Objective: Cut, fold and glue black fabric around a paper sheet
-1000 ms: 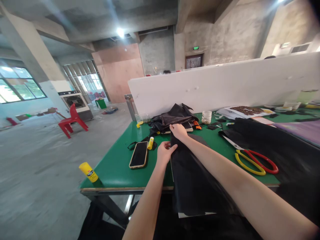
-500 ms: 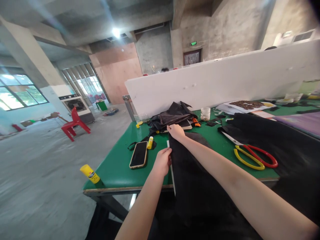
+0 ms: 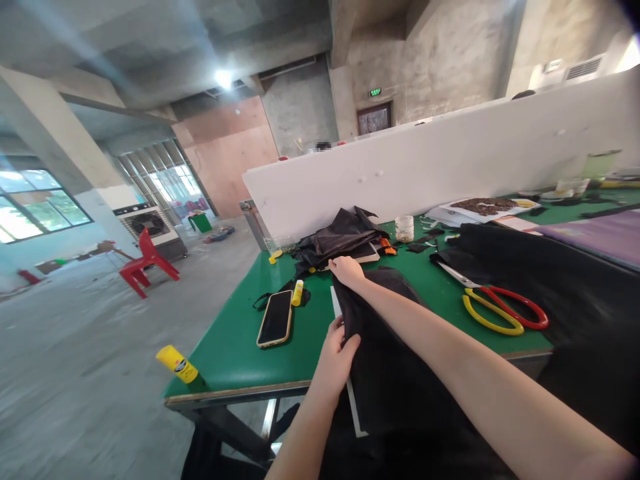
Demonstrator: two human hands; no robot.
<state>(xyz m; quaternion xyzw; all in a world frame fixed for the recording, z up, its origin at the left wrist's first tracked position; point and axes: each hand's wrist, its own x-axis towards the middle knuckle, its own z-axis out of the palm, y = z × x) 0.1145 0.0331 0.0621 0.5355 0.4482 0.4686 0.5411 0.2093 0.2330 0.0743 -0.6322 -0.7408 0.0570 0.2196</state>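
1. the left hand (image 3: 336,357) has its thumb over the left edge of the black cloth (image 3: 395,360) and its fingers curled against that edge, closed to a pinch.
2. the right hand (image 3: 349,272), farther from the person, has thumb and fingertips drawn together at the cloth's far left corner; the exact contact under the fingers cannot be told.
3. a white panel (image 3: 354,408) shows as a thin strip along the cloth's left side, just beside the left hand.
4. the panel's long axis runs from the far end near the right hand back toward the person, the far end leaning slightly left.
5. cloth and panel lie partly on the green table (image 3: 235,363), their near part reaching past its front edge, between the phone (image 3: 275,319) and the scissors (image 3: 493,310).
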